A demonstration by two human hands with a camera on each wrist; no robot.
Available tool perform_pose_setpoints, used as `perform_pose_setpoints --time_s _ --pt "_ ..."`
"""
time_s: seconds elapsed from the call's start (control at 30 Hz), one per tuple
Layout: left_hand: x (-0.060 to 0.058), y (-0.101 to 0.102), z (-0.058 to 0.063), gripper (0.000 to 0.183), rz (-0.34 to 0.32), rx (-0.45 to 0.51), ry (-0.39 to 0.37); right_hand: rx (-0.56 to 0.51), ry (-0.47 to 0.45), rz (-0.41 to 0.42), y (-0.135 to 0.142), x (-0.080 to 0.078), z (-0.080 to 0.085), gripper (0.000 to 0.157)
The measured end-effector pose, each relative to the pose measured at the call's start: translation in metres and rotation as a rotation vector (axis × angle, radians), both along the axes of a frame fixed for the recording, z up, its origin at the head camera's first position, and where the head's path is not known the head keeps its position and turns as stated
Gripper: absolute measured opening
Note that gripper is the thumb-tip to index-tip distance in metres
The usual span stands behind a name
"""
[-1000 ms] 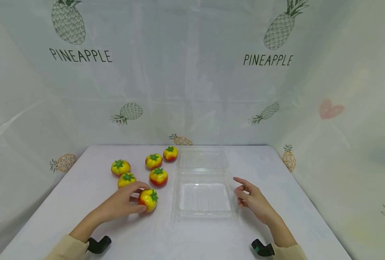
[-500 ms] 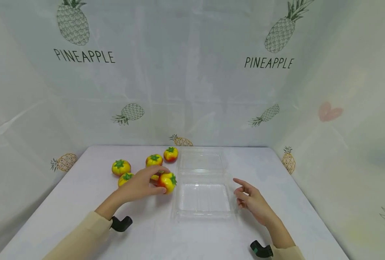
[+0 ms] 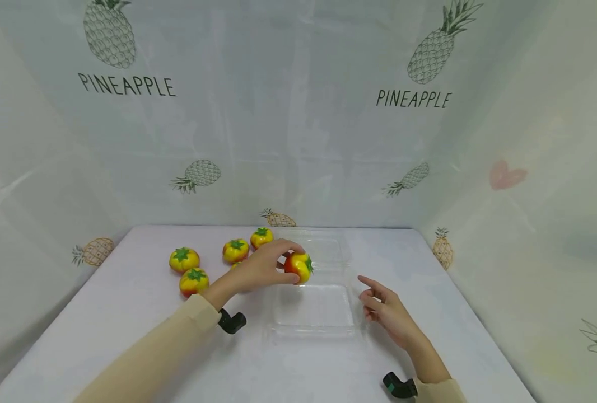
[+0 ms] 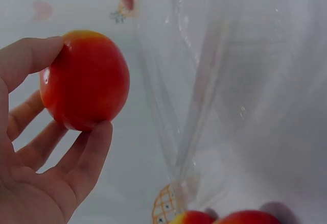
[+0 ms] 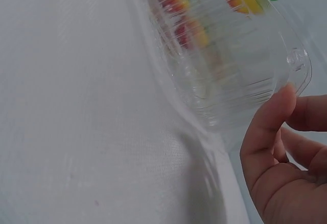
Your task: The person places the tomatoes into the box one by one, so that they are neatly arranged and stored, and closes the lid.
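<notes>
My left hand [image 3: 268, 267] holds a yellow-and-red toy persimmon [image 3: 298, 268] with a green calyx, thumb on one side and fingers on the other. It hangs over the clear plastic clamshell box [image 3: 312, 331], near the fold between base and lid [image 3: 323, 246]. In the left wrist view the smooth red underside of that persimmon [image 4: 87, 81] faces the camera. My right hand [image 3: 391, 316] stays at the box's right side, index finger extended. The right wrist view shows its thumb tip beside the box rim [image 5: 301, 73]; whether they touch, I cannot tell.
Several more persimmons sit left of the box, such as a far one [image 3: 261, 237] and a near one [image 3: 194, 282]. One is mostly hidden behind my left hand. Pineapple-print cloth [image 3: 298, 140] surrounds the white table [image 3: 298, 375] at the back and sides.
My left hand has carried the persimmon from the table's left part rightward and away from me, over the box. The right hand and the box have hardly moved.
</notes>
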State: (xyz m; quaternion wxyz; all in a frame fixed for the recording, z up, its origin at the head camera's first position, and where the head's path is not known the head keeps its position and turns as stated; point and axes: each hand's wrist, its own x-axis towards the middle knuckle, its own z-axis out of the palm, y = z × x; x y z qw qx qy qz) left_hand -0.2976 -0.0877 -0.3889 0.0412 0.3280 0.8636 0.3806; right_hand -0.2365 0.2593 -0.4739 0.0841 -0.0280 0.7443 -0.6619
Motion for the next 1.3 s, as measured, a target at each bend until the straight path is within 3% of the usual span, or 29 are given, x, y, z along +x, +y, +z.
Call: perform_pose_setpoints --time_s 0.13,0.33,0.47,0.67,1.1,1.3 --pt "-0.005 0.02 0.001 0.05 -0.029 -0.044 -0.022 -0.02 -0.001 0.007 0.0 0.0 -0.002 0.061" --pt "-0.012 0.054 0.003 0.045 -0.109 -0.153 0.037 -0.01 -0.015 -0.026 0.001 0.001 -0.002 0.06" --pt "-0.011 0.079 0.006 0.046 -0.125 -0.203 0.059 0.002 -0.023 -0.04 0.005 0.002 -0.001 0.059" --pt "-0.012 0.103 -0.004 0.044 -0.091 -0.237 0.039 0.003 -0.025 -0.03 0.005 0.001 -0.001 0.057" --pt "-0.009 0.122 -0.024 0.045 -0.009 -0.235 0.027 -0.008 -0.033 0.01 0.001 -0.001 -0.002 0.06" --pt "-0.006 0.127 -0.028 0.045 0.025 -0.237 0.03 -0.015 -0.029 0.02 0.001 -0.001 -0.002 0.06"
